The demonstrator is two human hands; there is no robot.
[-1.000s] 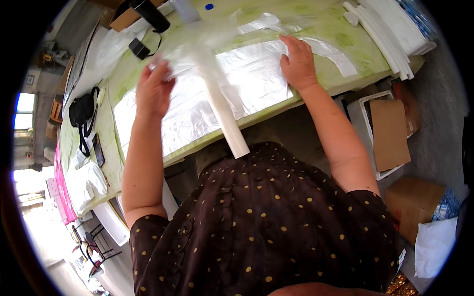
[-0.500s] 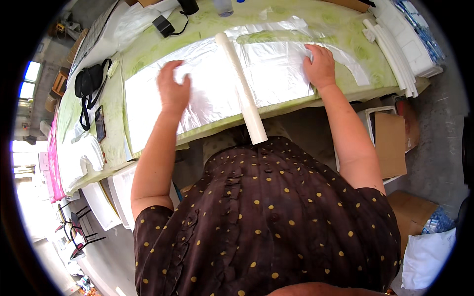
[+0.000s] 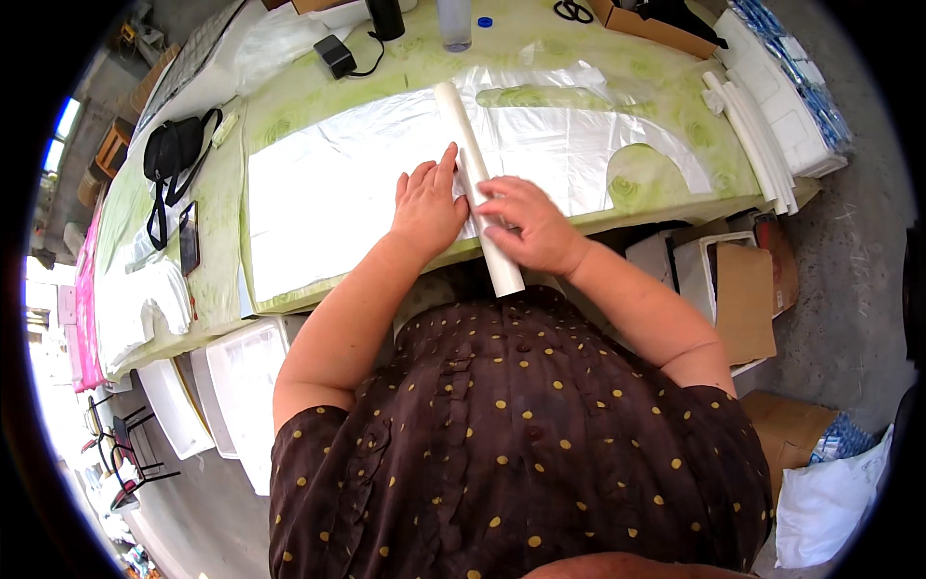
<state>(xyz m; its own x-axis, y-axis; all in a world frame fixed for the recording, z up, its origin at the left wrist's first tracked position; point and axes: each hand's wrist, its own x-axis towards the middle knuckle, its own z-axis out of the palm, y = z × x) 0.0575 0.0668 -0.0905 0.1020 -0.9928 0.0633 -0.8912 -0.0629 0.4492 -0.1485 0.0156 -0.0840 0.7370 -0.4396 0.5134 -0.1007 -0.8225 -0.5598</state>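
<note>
A flat white plastic bag (image 3: pixel 318 203), its handle loops toward the right, is spread over the table's front part. Across it lies a long cream-coloured roll (image 3: pixel 471 159), its near end jutting past the table edge toward my body. My left hand (image 3: pixel 429 203) rests flat on the bag just left of the roll, fingers stretched out and holding nothing. From the right side my right hand (image 3: pixel 532 230) reaches the roll; its fingers are apart and slightly bent, with the tips at the roll's surface. Whether its thumb touches the roll I cannot tell.
The table has a green patterned cover (image 3: pixel 646 179). At the left lie a black pouch (image 3: pixel 176 150) and a phone (image 3: pixel 190 239). A black adapter (image 3: pixel 336 58), a clear bottle (image 3: pixel 454 24) and scissors (image 3: pixel 573 11) are at the back. White rolled sheets (image 3: pixel 757 145) lie on the right.
Both hands have come inward from the bag's two sides to the roll. The left now lies beside it, the right has its fingertips at it. The view has shifted slightly.
</note>
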